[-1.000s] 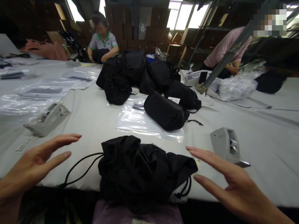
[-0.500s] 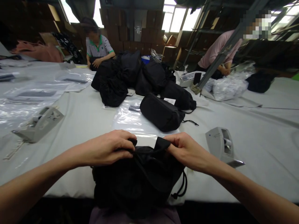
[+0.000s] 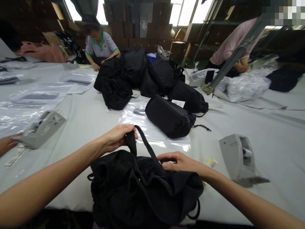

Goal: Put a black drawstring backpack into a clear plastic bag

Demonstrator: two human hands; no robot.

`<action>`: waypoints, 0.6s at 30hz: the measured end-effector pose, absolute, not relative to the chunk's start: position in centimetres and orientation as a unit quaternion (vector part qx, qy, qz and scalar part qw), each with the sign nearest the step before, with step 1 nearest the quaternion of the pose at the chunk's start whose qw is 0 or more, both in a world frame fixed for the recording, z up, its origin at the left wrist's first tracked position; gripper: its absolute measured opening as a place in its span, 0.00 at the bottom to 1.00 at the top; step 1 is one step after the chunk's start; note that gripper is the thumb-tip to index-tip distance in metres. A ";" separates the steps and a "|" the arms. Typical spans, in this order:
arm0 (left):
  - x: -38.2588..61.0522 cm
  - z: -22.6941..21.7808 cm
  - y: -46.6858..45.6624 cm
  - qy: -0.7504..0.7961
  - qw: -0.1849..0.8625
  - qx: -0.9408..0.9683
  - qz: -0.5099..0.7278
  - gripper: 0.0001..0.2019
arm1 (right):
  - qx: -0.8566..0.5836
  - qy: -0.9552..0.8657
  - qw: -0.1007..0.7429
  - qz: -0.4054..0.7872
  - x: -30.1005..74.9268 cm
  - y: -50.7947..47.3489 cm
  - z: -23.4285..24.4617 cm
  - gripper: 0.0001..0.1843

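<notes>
Lying below the left grip [image 3: 119, 137], which pinches its black strap [image 3: 131, 144], the black fabric bag [image 3: 126, 195] stretches left-to-right; the right grip [image 3: 177, 162] has unclear closure.

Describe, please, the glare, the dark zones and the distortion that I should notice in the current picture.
Head view: the windows are blown out to white; glare streaks the clear plastic; the nearest black bag loses fold detail in darkness; the leaning window frames suggest wide-lens distortion.
</notes>
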State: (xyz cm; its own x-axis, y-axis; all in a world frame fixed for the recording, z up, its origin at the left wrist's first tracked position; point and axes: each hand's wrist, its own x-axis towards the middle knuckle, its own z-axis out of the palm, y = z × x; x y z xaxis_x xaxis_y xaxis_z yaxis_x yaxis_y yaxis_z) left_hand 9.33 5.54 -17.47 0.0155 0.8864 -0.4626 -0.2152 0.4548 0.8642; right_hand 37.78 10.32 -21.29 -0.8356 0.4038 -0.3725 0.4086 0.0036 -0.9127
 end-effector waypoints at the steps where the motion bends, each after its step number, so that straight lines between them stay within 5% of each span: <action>1: 9.6 -17.0 5.8 0.542 0.647 0.310 0.438 0.09 | 0.288 0.705 -0.010 -0.648 37.6 10.0 -21.3 0.27; 8: 10.7 -13.1 4.0 0.344 0.688 0.481 0.421 0.14 | 0.249 0.692 -0.043 -0.676 37.7 9.1 -20.4 0.29; 18: 10.9 -13.1 4.5 0.457 0.564 0.560 0.400 0.11 | 0.246 0.741 -0.029 -0.624 36.1 9.0 -19.9 0.17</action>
State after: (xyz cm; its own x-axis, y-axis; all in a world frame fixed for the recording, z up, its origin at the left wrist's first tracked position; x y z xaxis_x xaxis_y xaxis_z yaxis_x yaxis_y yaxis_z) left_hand 10.93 4.48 -13.09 0.2633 0.9624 -0.0676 0.0613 0.0533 0.9967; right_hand 36.08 9.01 -19.89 -0.8771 0.4018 -0.2633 0.3283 0.1012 -0.9391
